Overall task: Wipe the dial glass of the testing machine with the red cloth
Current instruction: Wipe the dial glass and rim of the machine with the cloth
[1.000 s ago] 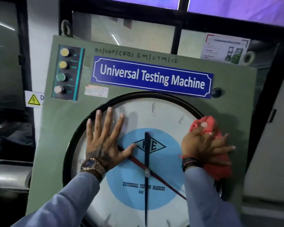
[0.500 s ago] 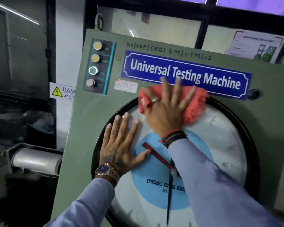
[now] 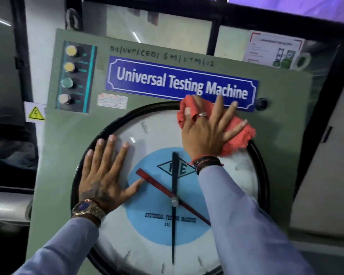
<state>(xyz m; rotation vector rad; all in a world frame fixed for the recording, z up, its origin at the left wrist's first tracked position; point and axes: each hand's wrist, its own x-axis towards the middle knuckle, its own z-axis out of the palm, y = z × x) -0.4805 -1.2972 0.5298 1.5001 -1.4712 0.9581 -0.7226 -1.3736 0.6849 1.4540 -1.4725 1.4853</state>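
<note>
The big round dial glass (image 3: 153, 231) with a black rim fills the front of the green testing machine (image 3: 60, 155). Behind the glass are a white face, a blue centre disc, a black pointer and a red pointer. My right hand (image 3: 205, 132) presses the red cloth (image 3: 238, 133) flat against the upper right of the glass, at the rim just under the blue nameplate. The fingers are spread over the cloth. My left hand (image 3: 103, 175) lies flat and spread on the left side of the glass, holding nothing.
A blue "Universal Testing Machine" nameplate (image 3: 147, 78) sits above the dial. A strip of several round buttons (image 3: 70, 76) is at the panel's upper left. A small black knob (image 3: 262, 104) is at the upper right. A yellow hazard sign (image 3: 36, 114) hangs left of the machine.
My right hand swept the red cloth from the dial's right edge up to the top, then back a little to the upper right. My left hand stayed flat on the glass.
</note>
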